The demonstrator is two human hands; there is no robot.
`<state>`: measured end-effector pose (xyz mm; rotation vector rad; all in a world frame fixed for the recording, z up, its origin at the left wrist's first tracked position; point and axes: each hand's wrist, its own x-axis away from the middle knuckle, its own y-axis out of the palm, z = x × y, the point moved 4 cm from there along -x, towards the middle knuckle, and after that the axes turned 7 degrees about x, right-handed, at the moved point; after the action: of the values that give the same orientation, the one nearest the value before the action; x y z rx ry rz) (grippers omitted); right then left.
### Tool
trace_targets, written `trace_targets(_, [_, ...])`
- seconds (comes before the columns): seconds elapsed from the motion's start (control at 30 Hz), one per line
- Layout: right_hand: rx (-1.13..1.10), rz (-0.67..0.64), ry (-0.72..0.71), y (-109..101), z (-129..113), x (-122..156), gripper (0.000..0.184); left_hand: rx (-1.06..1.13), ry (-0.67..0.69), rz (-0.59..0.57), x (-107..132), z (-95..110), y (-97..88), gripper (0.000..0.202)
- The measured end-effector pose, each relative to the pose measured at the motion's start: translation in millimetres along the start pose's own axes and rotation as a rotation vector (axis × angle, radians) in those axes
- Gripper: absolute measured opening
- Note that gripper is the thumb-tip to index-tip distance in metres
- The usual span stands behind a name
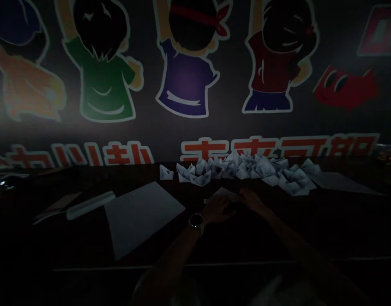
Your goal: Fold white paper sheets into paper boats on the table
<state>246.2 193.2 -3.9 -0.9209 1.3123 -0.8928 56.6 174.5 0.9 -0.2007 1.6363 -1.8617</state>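
A partly folded white paper [223,192] with a peaked top lies on the dark table. My left hand [217,208], a round-faced watch on its wrist, rests over the paper's lower left part with its fingers stretched out. At the paper's right corner, the fingers of my right hand [251,199] are closed on the edge; the fingertips are hard to make out in the dim light. Just behind both hands is a heap of folded paper boats [246,165]. One paper boat [165,173] stands apart at the heap's left end.
Left of my hands lies a flat white sheet [144,219], with a rolled or folded pale strip [90,205] beside it. Another flat sheet [342,182] is right of the boats. Behind the table [278,246] rises a wall [147,127] with cartoon figures and large red characters.
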Motion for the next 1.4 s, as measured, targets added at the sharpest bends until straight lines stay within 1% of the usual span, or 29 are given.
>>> trace_targets(0.13, [0.099,0.05,0.122,-10.9,16.6,10.6,0.022,0.03,-0.023,-0.045,9.6,-6.9,-6.9,0.06])
trace_targets(0.2, [0.134,0.086,0.157,-16.8,13.3,15.5,0.027,0.038,-0.038,-0.045,12.7,-9.1,-8.8,0.06])
trace_targets(0.23, [0.142,0.112,0.138,-18.8,6.9,17.6,0.03,0.039,-0.041,-0.041,13.5,-9.5,-9.2,0.06])
trace_targets(0.27, [0.138,0.139,0.08,-19.8,-2.6,19.5,0.033,0.037,-0.042,-0.037,13.8,-9.5,-9.4,0.059])
trace_targets(0.3, [0.122,0.163,-0.006,-19.5,-14.2,21.7,0.035,0.032,-0.04,-0.031,13.8,-9.3,-9.5,0.058])
trace_targets(0.33, [0.093,0.178,-0.127,-17.9,-27.2,24.3,0.037,0.026,-0.037,-0.031,13.5,-9.0,-9.4,0.057])
trace_targets(0.37, [0.051,0.165,-0.244,-14.7,-39.2,27.4,0.039,0.021,-0.032,-0.033,13.0,-8.7,-9.1,0.055])
trace_targets(0.4, [0.005,0.134,-0.322,-10.7,-48.4,30.3,0.04,0.017,-0.03,-0.039,12.2,-8.4,-8.6,0.053])
trace_targets(0.43, [-0.036,0.09,-0.366,-6.4,-54.4,32.8,0.042,0.013,-0.026,-0.044,11.4,-8.1,-8.0,0.051])
trace_targets(0.47, [-0.07,0.054,-0.374,-3.0,-57.0,34.8,0.044,0.011,-0.021,-0.048,10.5,-7.8,-7.4,0.05])
trace_targets(0.57, [-0.122,-0.021,-0.301,1.5,-51.2,38.7,0.053,0.013,-0.017,-0.041,9.2,-8.9,-6.2,0.047])
trace_targets(0.67, [-0.129,-0.077,-0.229,-0.1,-39.8,42.2,0.061,0.03,-0.049,-0.053,14.8,-16.3,-8.2,0.049])
trace_targets(0.77, [-0.106,-0.113,-0.185,-1.6,-33.4,46.1,0.068,0.05,-0.088,-0.097,31.1,-28.6,-16.9,0.057])
trace_targets(0.87, [-0.067,-0.119,-0.123,-1.3,-30.5,50.1,0.073,0.049,-0.114,-0.133,52.3,-38.7,-30.9,0.059])
trace_targets(0.93, [-0.05,-0.117,-0.056,-1.3,-28.4,52.8,0.076,0.035,-0.141,-0.174,63.5,-42.0,-38.3,0.059])
trace_targets(1.0, [-0.034,-0.116,0.019,-2.3,-26.3,55.2,0.078,0.011,-0.166,-0.189,68.6,-42.1,-44.0,0.058])
trace_targets(1.07, [-0.013,-0.11,0.087,-4.7,-25.0,57.0,0.078,-0.018,-0.179,-0.153,65.5,-39.1,-48.6,0.055])
trace_targets(1.13, [0.004,-0.107,0.106,-7.4,-26.0,57.6,0.075,-0.053,-0.204,-0.096,54.8,-34.4,-51.2,0.052])
trace_targets(1.23, [0.023,-0.109,0.11,-10.0,-27.5,56.7,0.067,-0.137,-0.319,-0.012,32.0,-28.7,-50.1,0.054])
trace_targets(1.3, [0.033,-0.093,0.121,-11.1,-26.7,55.3,0.064,-0.171,-0.384,0.085,18.2,-26.7,-48.3,0.05])
trace_targets(1.33, [0.04,-0.082,0.128,-11.5,-25.9,54.6,0.063,-0.156,-0.423,0.127,13.3,-27.7,-46.7,0.049])
trace_targets(1.4, [0.054,-0.061,0.124,-11.8,-24.8,53.3,0.063,-0.072,-0.509,0.146,7.6,-34.3,-41.3,0.052])
